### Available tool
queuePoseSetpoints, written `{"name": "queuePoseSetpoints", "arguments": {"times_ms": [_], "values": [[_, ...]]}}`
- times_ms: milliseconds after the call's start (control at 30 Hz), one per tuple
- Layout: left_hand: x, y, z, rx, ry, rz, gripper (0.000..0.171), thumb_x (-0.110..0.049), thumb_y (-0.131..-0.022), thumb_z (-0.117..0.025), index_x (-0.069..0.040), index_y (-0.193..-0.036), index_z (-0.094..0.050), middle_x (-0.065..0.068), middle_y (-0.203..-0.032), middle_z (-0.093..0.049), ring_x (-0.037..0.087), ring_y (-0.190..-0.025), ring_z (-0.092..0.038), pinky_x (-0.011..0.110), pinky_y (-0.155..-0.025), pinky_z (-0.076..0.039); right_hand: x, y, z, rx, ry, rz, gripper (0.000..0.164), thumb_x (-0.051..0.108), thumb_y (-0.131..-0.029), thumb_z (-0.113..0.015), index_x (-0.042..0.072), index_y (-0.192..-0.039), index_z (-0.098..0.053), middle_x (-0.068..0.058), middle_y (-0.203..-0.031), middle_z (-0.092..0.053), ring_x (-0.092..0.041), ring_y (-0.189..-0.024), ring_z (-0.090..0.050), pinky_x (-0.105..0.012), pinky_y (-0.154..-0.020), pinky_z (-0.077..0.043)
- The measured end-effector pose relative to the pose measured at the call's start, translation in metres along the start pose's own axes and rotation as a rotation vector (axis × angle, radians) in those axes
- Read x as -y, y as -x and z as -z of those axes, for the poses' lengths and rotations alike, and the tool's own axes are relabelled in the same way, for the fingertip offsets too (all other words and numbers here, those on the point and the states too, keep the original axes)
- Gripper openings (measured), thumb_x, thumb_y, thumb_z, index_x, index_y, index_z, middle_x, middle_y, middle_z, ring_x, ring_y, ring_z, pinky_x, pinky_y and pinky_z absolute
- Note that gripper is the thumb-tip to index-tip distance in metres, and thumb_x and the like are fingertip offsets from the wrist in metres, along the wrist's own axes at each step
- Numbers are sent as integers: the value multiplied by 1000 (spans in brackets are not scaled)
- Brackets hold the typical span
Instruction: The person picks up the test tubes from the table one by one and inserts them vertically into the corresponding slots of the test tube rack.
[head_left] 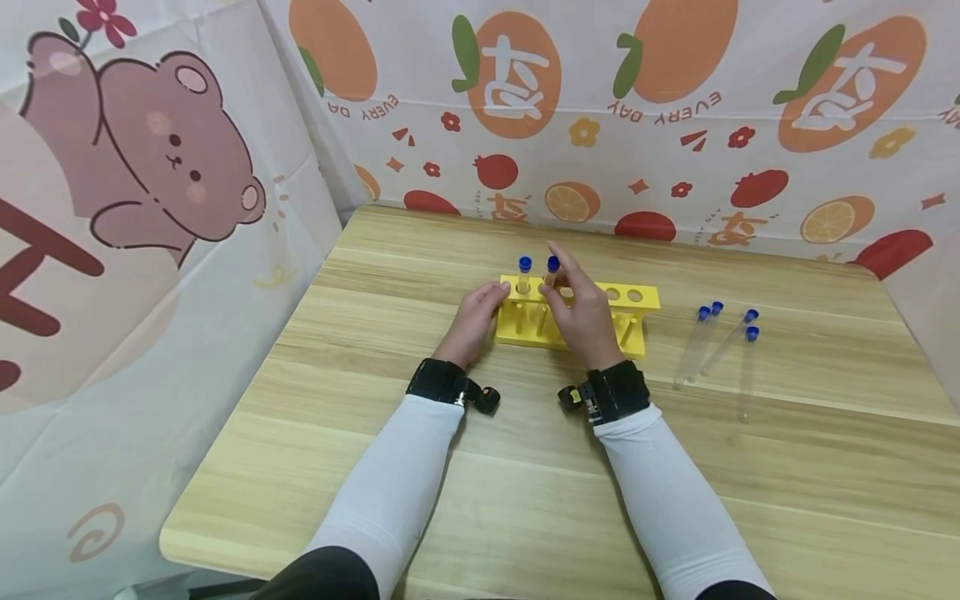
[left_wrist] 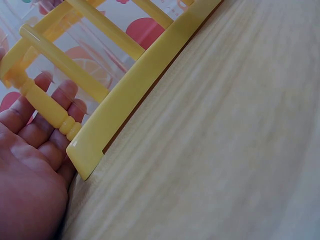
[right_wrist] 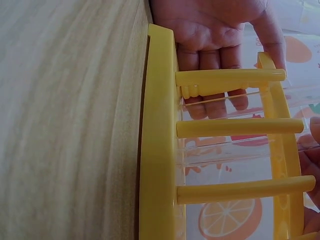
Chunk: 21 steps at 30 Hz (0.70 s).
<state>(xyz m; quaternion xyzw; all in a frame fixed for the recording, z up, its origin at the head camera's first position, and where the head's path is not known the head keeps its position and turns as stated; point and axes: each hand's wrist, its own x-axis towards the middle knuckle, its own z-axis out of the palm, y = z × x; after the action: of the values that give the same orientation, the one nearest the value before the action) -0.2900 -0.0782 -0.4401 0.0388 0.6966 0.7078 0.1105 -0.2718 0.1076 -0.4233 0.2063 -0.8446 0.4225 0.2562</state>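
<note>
Frame centre | my left grip (head_left: 472,322) clasped yellow rack (head_left: 529,335), presumably steadying it | my right grip (head_left: 587,321) pinched blue-capped tube (head_left: 553,263), likely for alignment

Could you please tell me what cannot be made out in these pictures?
- Head view: part of the yellow rack, including part of its row of holes, is hidden behind the right hand.
- Left wrist view: the rack's far end is cut off by the top edge.
- Right wrist view: most of the right hand is cut off by the right edge.
- Head view: any markings on the loose tubes are too small to tell.
</note>
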Motion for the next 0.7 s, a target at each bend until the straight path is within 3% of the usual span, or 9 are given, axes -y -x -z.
{"name": "queuePoseSetpoints", "arguments": {"times_ms": [267, 500, 700], "values": [[-3, 2, -2, 0, 3, -4, 35, -34, -97, -49, -1, -102, -61, 9, -120, -57, 16, -116, -48, 38, -108, -34, -1, 0, 0, 4, -25, -24, 39, 14, -87, -66, 12, -125, -56, -1, -91, -61, -15, -96, -63, -28, -84, -53], [5, -3, 0, 1, 10, -10, 37, -38, -96, -50, -2, -99, -61, 7, -120, -57, 15, -117, -47, 34, -108, -34, -3, 0, -1, -11, -48, -33, 31, 13, -86, -68, 9, -115, -58, -1, -91, -61, -15, -93, -63, -31, -83, -54], [2, 0, 0, 2, -7, -10, 37, -37, -97, -49, -2, -101, -61, 8, -120, -57, 15, -117, -47, 34, -108, -34, -3, 1, -1, -11, -53, -30, 29, 14, -87, -67, 9, -114, -58, -1, -92, -61, -13, -92, -62, -31, -83, -54]]}}
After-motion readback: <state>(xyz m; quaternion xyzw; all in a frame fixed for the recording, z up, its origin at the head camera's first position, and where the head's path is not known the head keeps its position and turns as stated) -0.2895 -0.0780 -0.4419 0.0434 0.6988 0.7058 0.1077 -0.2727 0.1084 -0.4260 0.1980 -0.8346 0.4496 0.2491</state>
